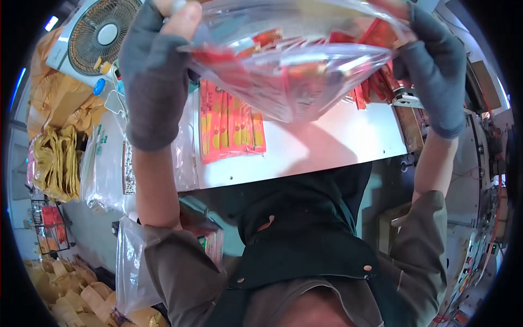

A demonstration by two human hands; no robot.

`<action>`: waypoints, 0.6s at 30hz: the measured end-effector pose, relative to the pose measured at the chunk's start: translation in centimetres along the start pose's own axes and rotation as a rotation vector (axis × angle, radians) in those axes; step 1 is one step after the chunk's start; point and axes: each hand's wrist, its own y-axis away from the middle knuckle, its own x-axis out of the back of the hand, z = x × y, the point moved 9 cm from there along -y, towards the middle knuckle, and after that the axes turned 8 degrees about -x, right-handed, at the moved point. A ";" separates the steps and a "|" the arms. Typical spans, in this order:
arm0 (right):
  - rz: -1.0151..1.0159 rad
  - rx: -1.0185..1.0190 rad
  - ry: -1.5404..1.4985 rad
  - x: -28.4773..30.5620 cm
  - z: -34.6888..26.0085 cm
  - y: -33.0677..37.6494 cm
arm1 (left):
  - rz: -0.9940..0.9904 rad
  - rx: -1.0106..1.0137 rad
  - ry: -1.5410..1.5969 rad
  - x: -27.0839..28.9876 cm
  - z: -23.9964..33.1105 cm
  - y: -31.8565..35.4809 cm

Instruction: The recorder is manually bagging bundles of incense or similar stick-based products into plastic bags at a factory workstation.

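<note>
A clear plastic bag (305, 92) is lifted above the white tabletop, blurred by motion, with small red packets showing inside. Gripping its upper left corner is my left hand (157, 76), in a grey fingerless glove. My right hand (433, 76), gloved the same way, grips the bag's right side; its fingertips are partly hidden. Below the bag, near my left hand, lies a flat bundle of red packets with yellow patterns (231, 128) in clear wrap. More red packets (379, 87) lie at the table's right, partly behind the bag.
The white table (327, 150) ends in front of my dark apron (305, 234). To the left are a fan (107, 34), stacked clear bags (104, 163) and folded gold-coloured packaging (57, 163). Brown paper bundles (81, 291) lie at lower left. Equipment lines the right side.
</note>
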 end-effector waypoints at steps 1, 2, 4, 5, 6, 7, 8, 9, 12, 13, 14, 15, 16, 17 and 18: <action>0.013 0.036 0.055 0.8 0.1 -0.3 | -0.012 -0.002 -0.003 -0.3 -0.3 -0.4; 0.010 0.051 0.043 0.3 1.0 -0.9 | -0.015 0.000 -0.026 0.1 -0.6 -0.4; -0.214 0.024 0.067 -3.2 3.5 -1.9 | -0.181 -0.208 -0.430 -0.9 -1.1 -0.1; -0.289 -0.034 0.205 -3.5 4.7 -2.1 | -0.196 -0.061 -0.431 -1.7 -3.3 0.2; -0.289 -0.033 0.215 -3.2 4.7 -2.2 | -0.192 -0.065 -0.422 -2.1 -3.5 0.0; -0.302 -0.049 0.215 -3.1 4.6 -2.1 | -0.190 -0.082 -0.411 -2.5 -3.4 -0.4; -0.315 -0.065 0.215 -3.0 4.5 -2.2 | -0.188 -0.098 -0.400 -2.9 -3.3 -0.8; -0.287 -0.085 0.293 -2.1 4.8 -2.3 | -0.195 -0.074 -0.253 -3.3 -3.2 -1.2; -0.351 0.044 0.448 -2.5 2.8 -2.6 | -0.450 -0.447 -0.854 -5.5 -0.8 0.5; -0.204 0.067 0.353 -2.6 1.9 -2.4 | -0.485 -0.480 -0.934 -5.8 -1.6 1.3; -0.210 0.080 0.349 -4.3 1.4 -2.2 | -0.475 -0.479 -0.945 -5.8 -1.3 1.3; -0.227 0.217 0.380 -6.8 -0.1 -1.6 | -0.449 -0.544 -0.982 -5.9 -0.4 1.4; -0.240 0.350 0.414 -9.0 -1.7 -0.8 | -0.425 -0.611 -1.012 -6.3 0.6 1.8; -0.250 0.480 0.445 -10.9 -3.0 0.1 | -0.334 -0.660 -0.935 -6.5 1.8 2.4; -0.259 0.611 0.474 -12.1 -3.8 0.8 | -0.365 -0.719 -1.071 -7.3 2.8 3.2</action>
